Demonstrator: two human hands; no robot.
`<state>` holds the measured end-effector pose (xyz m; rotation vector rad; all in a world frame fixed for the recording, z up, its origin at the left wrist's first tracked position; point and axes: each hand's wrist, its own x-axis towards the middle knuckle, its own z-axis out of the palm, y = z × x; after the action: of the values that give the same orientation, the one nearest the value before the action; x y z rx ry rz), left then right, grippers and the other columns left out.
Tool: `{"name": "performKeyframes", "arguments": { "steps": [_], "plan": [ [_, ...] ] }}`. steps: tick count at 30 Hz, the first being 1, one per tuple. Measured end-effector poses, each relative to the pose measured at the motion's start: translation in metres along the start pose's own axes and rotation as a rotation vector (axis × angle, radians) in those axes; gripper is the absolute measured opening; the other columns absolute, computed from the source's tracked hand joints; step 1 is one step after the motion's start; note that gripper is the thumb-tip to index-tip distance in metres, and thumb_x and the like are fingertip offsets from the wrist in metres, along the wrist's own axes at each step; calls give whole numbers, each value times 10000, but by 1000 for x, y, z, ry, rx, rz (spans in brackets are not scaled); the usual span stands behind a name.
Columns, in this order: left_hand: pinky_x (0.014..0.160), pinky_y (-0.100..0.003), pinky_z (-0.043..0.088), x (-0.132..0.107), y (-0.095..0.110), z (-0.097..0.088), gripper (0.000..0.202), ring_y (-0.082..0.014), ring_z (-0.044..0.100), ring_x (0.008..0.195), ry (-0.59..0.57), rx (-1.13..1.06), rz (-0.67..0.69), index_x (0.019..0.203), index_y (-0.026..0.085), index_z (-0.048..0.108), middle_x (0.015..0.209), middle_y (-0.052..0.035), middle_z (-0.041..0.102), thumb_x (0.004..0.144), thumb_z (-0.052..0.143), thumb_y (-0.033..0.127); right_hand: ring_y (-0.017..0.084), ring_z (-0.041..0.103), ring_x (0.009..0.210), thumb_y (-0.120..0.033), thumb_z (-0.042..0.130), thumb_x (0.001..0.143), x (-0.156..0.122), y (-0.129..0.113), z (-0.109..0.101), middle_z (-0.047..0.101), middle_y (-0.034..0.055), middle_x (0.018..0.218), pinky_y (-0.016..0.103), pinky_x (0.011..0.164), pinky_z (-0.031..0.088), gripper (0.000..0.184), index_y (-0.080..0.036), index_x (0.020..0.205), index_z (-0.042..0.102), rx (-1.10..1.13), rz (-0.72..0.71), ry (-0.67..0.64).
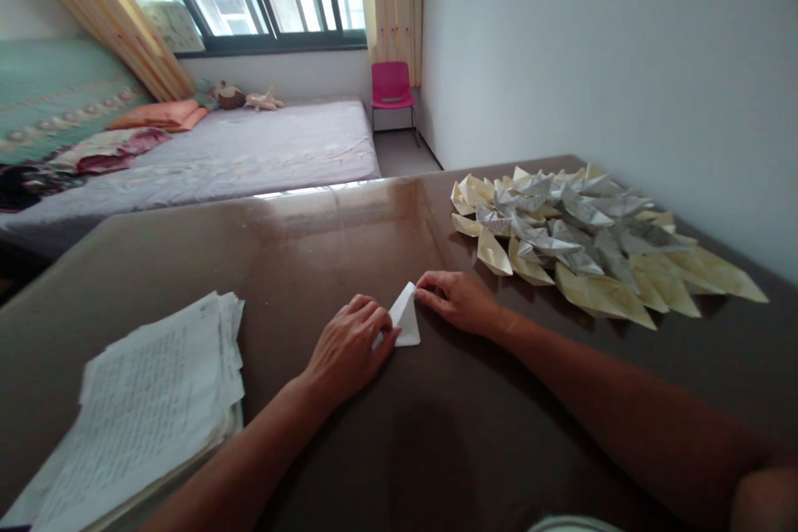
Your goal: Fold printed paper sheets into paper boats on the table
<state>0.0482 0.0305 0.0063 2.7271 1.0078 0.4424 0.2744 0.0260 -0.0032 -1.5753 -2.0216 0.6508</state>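
The folded paper (406, 322) lies on the brown table (262, 258) directly between the two hands, a small white triangle with its point turned away from the person. Both hands meet on it from opposite sides. This looks like a way to hold the piece flat and steady against the table top, so that the folds do not spring open.

The left hand (349, 342) is half closed. Its fingers are bent and close together, and the fingertips press on the left edge of the triangle and cover a part of it. Whether the thumb goes under the paper is hidden by the hand itself. The right hand (458, 299) lies lower and flatter, with the fingers drawn together at the upper corner of the triangle. It seems to pinch this corner lightly between the fingertips and the thumb, but the contact is too small to see exactly.

To the left of the left hand, nearer to the person, there is a stack of printed sheets (155, 399), a little uneven at the edges. To the right of the right hand and somewhat farther away lies a heap of paper boats (586, 233) – some cream, some grey with print – lying over one another beside the wall. Probably each group is put on its own side so that the middle stays open for the hands.

Beyond the hands, past the far edge of the table, a bed (249, 150) and a pink chair (391, 87) stand under the window.
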Motion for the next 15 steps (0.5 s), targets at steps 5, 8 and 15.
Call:
{"name": "performKeyframes", "arguments": {
  "steps": [5,8,15],
  "plan": [
    [725,-333,469,4,8,12,273,-216,546,879,1,208,-61,1032,189,545,906,-51,611,926,455,424,136,595,728,-371,584,859,0,0,4,682,8,841,232,640,383,180,-222,921,665,6,21,33],
    [754,-323,478,5,10,14,317,-214,554,946,13,257,-71,1200,195,491,1007,-54,617,934,451,364,133,598,754,-329,593,853,0,-1,6,679,7,866,235,669,394,145,-221,924,658,2,-2,49],
    [682,-272,491,5,13,13,408,-192,561,934,18,381,-60,1357,265,415,1049,-44,625,949,422,267,132,601,771,-301,565,875,-1,1,9,679,16,895,242,688,402,152,-217,950,668,-28,-41,72]
  ]
}}
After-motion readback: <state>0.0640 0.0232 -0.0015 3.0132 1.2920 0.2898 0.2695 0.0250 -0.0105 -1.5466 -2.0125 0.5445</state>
